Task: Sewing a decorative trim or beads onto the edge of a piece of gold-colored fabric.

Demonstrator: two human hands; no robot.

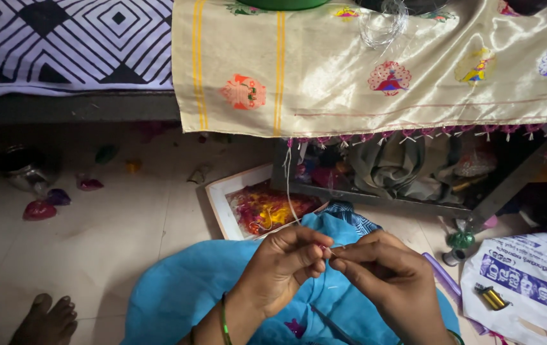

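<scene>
cream silk cloth (324, 70) w/ yellow stripes, motifs; blue garment (184, 287); blk-white geometric sheet (62, 38)

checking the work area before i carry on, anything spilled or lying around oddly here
Yes. Small coloured bits lie scattered loose on the tiled floor at left, beside a tipped metal pot. A tangle of thin thread sits bunched on the cream silk cloth. Both hands, left hand and right hand, pinch a fine thread together.

Head camera, looking down, close over lap
</scene>
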